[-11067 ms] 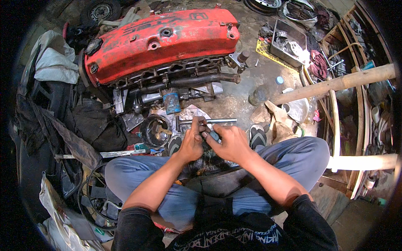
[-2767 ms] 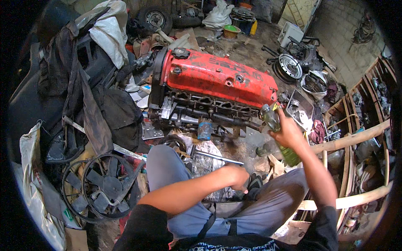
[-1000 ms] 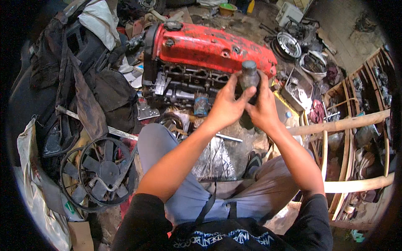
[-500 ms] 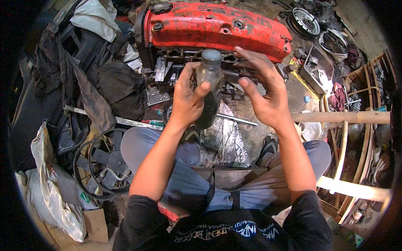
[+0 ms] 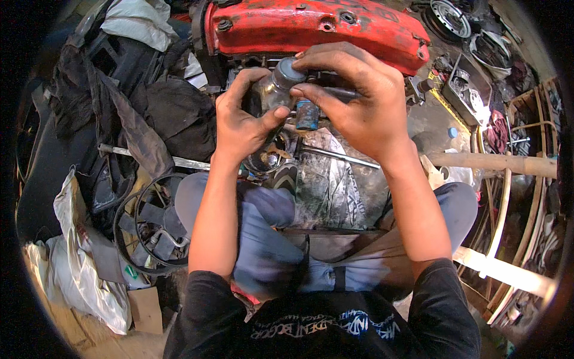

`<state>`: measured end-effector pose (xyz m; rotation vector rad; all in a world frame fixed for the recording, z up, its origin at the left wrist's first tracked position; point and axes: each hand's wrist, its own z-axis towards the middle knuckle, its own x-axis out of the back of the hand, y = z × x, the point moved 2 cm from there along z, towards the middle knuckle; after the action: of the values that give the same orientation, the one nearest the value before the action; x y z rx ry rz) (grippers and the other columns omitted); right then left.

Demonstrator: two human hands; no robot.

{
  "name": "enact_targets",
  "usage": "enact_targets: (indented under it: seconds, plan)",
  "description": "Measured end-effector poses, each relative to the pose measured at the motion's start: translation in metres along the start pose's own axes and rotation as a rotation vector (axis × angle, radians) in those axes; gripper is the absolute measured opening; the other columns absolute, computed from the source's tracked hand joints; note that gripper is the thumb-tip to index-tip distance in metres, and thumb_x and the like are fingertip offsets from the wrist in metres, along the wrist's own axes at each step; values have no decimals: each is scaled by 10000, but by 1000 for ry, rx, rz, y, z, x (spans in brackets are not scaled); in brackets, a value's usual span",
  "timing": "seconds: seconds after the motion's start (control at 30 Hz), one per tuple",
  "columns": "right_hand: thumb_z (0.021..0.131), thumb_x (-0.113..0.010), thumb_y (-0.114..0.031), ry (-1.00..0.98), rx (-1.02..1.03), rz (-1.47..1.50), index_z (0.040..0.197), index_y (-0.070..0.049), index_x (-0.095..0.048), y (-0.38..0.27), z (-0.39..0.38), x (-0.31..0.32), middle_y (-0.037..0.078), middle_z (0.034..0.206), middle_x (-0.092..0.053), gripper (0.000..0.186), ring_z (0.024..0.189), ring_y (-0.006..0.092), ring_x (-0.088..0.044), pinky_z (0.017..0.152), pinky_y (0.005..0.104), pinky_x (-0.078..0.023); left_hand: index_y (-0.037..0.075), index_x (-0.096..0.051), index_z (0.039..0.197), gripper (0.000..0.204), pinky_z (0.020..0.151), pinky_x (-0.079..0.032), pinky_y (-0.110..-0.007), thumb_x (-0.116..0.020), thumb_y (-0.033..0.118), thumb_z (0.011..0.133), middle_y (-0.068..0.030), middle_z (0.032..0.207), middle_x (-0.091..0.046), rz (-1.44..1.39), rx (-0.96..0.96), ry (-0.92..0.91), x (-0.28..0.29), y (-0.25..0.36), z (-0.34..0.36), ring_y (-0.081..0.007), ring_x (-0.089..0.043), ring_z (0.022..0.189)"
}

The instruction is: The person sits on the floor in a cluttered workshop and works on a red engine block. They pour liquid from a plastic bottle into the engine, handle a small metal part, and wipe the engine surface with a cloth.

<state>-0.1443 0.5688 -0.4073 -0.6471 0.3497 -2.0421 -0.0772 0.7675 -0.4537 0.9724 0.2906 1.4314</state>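
My left hand (image 5: 239,122) is wrapped round a clear, dirty bottle (image 5: 269,94), its thumb across the near side. The bottle leans to the right above the floor, and the hand hides part of it. Over its top, my right hand (image 5: 368,96) has fingers and thumb closed about the grey-blue bottle cap (image 5: 288,70). Just beyond the bottle lies an engine with a red valve cover (image 5: 281,33). Below my right hand shows a small blue cylinder (image 5: 307,115); I cannot make out what it is.
A long metal bar (image 5: 341,157) lies on the floor before my feet. Belts (image 5: 128,230) and dark cloth (image 5: 176,119) lie at the left. On the right are a metal tray of parts (image 5: 463,90), a loose blue cap (image 5: 452,132) and a wooden rail (image 5: 496,163).
My right hand has moved left from beside the bottle onto its cap. The bottle has shifted left and tilted to the right. The view has shifted a little.
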Motion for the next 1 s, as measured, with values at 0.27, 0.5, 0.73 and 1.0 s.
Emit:
enact_targets:
  seconds: [0.27,0.5,0.73,1.0]
  plan:
    - [762,-849,-63,37,-22,134,987,-51,-718,-1,9,-20,105,960,-730,261,842,283,-733,734,365,-578,-5,-655,1119,632,797,-540,-296,-906,455,767,-67,944,-724,-56,21,87,12,0,-4,-119,-658,860]
    - [762,-862,-6,-76,-156,126,1033,-8,-679,-18,15,-31,109,1094,-753,327,999,191,-734,842,310,-597,0,-672,1105,712,779,-549,-309,-900,560,729,-90,912,-715,87,-83,168,33,-5,-13,-146,-683,836]
    - [734,-839,0,-67,11,197,1118,-35,-679,-28,17,-30,130,1100,-734,417,1022,315,-731,872,385,-591,-20,-681,1077,723,808,-586,-367,-894,573,724,-140,975,-736,92,-313,246,32,-3,-12,-266,-738,877]
    - [755,-818,-5,-130,79,143,1102,-48,-688,-35,16,-20,129,1143,-717,373,1028,329,-723,856,397,-598,-27,-676,1064,716,823,-598,-405,-892,565,726,-186,964,-739,112,-416,256,31,1,-10,-312,-746,887]
